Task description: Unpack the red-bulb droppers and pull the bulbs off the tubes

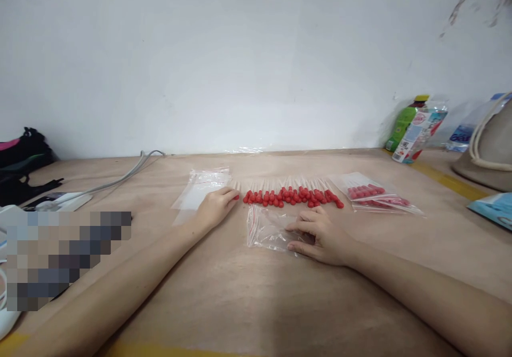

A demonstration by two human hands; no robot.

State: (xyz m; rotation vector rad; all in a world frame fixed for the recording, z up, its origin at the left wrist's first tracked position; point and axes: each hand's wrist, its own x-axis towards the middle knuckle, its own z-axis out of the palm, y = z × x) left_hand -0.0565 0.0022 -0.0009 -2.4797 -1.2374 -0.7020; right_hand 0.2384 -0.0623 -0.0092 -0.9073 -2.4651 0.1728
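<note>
A row of droppers (293, 194) with red bulbs and thin clear stems lies across the middle of the table, bulbs towards me. At the row's left end, my left hand (218, 207) has its fingers closed at the red bulb of one dropper (236, 197). Just in front of the row lies a clear zip bag (266, 232). My right hand (320, 235) rests over the bag's right part, thumb and fingers apart. Flat zip bags (200, 186) lie behind my left hand. Right of the row, other zip bags (384, 201) hold several red-bulbed droppers.
Bottles (418, 130) stand against the wall at the back right, near a beige hat (490, 144) and a blue packet (494, 210). A grey cable (120, 178), a black bag (26, 160) and a pixelated object (64, 258) are on the left.
</note>
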